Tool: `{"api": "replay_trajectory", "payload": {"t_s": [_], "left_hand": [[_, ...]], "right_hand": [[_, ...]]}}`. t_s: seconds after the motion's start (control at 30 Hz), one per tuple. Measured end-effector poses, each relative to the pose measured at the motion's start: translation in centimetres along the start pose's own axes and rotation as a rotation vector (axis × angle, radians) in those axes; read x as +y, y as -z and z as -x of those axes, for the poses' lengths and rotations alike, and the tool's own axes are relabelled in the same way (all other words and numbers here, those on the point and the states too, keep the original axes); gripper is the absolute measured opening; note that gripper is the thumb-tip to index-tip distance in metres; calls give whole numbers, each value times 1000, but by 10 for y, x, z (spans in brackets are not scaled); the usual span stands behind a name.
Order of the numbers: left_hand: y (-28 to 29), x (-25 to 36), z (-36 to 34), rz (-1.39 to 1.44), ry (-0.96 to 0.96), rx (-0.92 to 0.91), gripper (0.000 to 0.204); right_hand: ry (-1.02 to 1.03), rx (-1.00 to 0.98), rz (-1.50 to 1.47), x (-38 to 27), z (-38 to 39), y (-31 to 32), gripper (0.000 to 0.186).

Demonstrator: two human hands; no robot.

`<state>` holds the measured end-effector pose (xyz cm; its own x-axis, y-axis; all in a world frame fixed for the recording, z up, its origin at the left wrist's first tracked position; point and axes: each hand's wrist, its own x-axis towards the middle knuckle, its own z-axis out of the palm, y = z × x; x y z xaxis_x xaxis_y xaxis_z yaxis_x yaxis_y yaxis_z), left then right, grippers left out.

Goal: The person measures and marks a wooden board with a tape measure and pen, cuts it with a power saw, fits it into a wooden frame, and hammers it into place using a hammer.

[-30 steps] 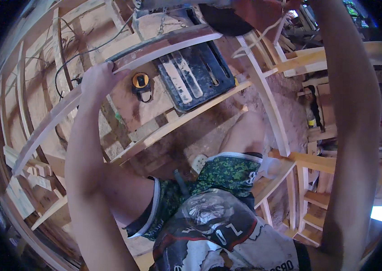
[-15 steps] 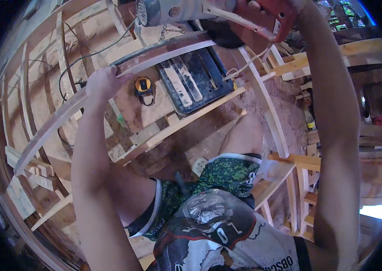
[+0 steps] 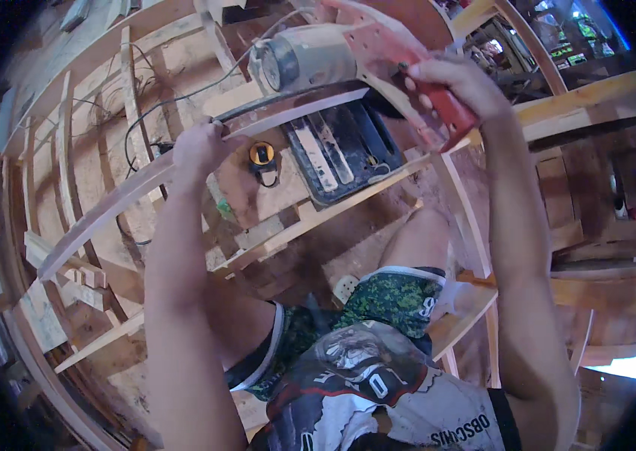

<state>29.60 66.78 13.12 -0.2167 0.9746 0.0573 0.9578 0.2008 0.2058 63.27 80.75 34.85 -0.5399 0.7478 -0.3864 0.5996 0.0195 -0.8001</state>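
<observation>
The fingers of the left hand (image 3: 199, 150) are bent over the long wood strip (image 3: 119, 207) and hold it tight. The fingers of the right hand (image 3: 464, 86) are curled around the red handle (image 3: 453, 113) of the saw; I can't tell if one is pressing a switch. The strip runs from far out on the left, under the left hand, to the black base (image 3: 359, 169), and its near end is close to the dark round blade part (image 3: 384, 104). I can't tell if the blade is spinning. To do this well, the left hand should press the strip flat and snug to the back so it can't hop or twist, and no finger should creep toward the blade. The right hand should move the saw gently, with no shove. The big motor (image 3: 314, 56) hangs above the strip and looks heavy, so a firm grip seems best. The yellow and black tape measure (image 3: 262, 155) sits just beside the base, and pushing it farther off seems wise. The far end of the strip, near some small wood blocks (image 3: 89, 278), should be kept level too.
</observation>
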Motion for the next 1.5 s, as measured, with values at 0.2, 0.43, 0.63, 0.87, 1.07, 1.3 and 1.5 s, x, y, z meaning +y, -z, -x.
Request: {"api": "replay_trajectory", "payload": {"t_s": [0.2, 0.43, 0.63, 0.87, 1.07, 1.3, 1.5], "left_hand": [[-16, -19, 1, -23, -15, -17, 55], [-6, -9, -1, 26, -56, 1, 52], [-2, -1, 0, 33, 26, -32, 41], [50, -12, 52, 67, 78, 245, 42], [136, 90, 183, 967, -289, 197, 29], [209, 170, 250, 1266, -1128, -55, 39], [219, 219, 267, 1577, -1305, -276, 44]], "right_hand": [[59, 268, -134, 29, 45, -50, 42], [355, 723, 464, 9, 37, -26, 52], [514, 1047, 592, -78, -43, 13, 43], [699, 886, 292, -145, -57, 25, 35], [790, 875, 848, -139, -68, 27, 32], [808, 770, 788, -175, 38, 18, 25], [968, 320, 352, -102, 141, -43, 27]]}}
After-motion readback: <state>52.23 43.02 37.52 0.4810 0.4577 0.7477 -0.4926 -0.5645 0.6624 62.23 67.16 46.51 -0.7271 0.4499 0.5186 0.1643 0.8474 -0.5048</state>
